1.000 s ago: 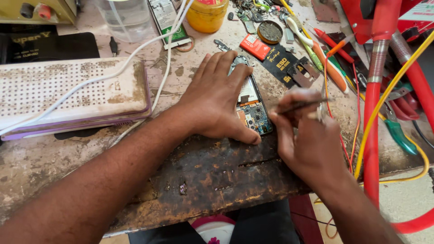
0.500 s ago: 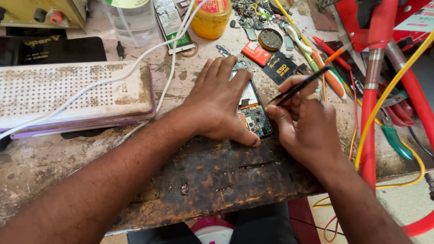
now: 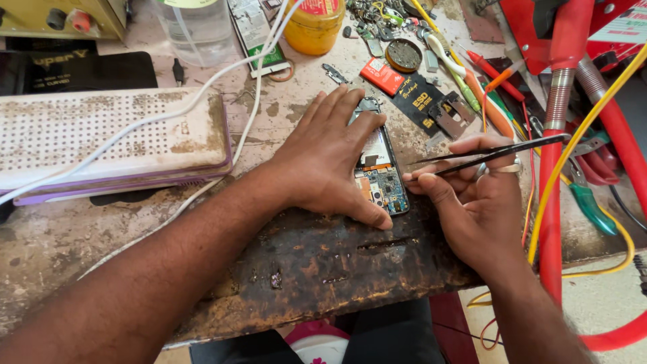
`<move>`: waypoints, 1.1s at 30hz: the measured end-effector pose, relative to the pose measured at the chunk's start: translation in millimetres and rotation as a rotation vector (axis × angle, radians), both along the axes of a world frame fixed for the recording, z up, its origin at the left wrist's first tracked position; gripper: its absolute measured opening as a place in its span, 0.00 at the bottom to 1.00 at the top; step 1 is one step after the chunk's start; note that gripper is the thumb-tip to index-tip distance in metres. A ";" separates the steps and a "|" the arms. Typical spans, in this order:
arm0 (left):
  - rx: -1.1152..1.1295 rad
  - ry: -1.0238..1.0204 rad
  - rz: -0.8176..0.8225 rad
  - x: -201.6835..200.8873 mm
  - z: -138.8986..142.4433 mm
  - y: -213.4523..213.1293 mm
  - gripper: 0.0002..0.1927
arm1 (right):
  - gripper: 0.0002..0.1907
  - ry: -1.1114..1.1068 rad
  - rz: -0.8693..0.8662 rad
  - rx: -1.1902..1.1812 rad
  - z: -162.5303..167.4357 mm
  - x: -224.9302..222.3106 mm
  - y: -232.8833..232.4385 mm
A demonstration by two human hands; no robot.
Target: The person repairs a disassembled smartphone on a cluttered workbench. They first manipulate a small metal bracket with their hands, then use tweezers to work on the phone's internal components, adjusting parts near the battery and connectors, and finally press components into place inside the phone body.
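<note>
An opened phone point(image 3: 381, 174) with its circuit board bare lies on the worn wooden bench point(image 3: 317, 263). My left hand point(image 3: 330, 158) lies flat over its left side and pins it down, thumb along the lower edge. My right hand point(image 3: 482, 195) is just right of the phone and holds thin black tweezers point(image 3: 495, 151). The tweezers lie nearly level, their tips pointing left, just above the phone's right edge.
A white perforated box point(image 3: 108, 145) with white cables point(image 3: 222, 74) over it sits at the left. A yellow jar point(image 3: 313, 27), a clear container point(image 3: 199, 30), small parts, screwdrivers point(image 3: 472, 87) and black packets point(image 3: 424, 101) crowd the back. Red and yellow hoses point(image 3: 552, 168) run down the right.
My right hand has turned the tweezers from steeply angled to nearly level and drawn slightly right. The left hand stays pressed on the phone.
</note>
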State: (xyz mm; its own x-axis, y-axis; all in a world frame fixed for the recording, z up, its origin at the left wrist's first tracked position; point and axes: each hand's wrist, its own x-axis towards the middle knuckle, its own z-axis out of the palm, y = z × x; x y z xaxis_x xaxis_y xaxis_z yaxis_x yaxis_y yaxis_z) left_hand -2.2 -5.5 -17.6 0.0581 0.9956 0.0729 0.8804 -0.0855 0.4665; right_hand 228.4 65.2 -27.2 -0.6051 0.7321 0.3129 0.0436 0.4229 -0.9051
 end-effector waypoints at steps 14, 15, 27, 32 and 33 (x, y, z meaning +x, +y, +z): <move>-0.019 0.007 0.012 1.5 2.2 -1.7 0.74 | 0.18 -0.188 -0.111 0.159 6.5 -14.1 -2.3; -0.022 0.009 0.014 1.4 2.6 -1.8 0.74 | 0.17 -0.232 -0.138 0.202 8.6 -16.8 -2.0; -0.013 0.021 0.015 2.5 5.7 -1.9 0.72 | 0.18 -0.261 -0.142 0.264 13.7 -28.2 5.0; -0.008 0.016 0.023 1.1 5.4 -2.6 0.72 | 0.18 -0.235 -0.098 0.259 19.1 -46.4 18.3; -0.006 0.011 0.021 1.1 4.6 -2.6 0.72 | 0.17 -0.221 -0.089 0.247 20.7 -45.7 16.7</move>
State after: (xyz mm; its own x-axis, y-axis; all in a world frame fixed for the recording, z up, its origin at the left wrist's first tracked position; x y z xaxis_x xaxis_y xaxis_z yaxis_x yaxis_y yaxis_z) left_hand -1.2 -8.1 -13.0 0.0380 0.9971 0.0664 0.8871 -0.0642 0.4571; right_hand 182.8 82.0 -6.5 -0.6153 0.7033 0.3559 0.2737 0.6141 -0.7403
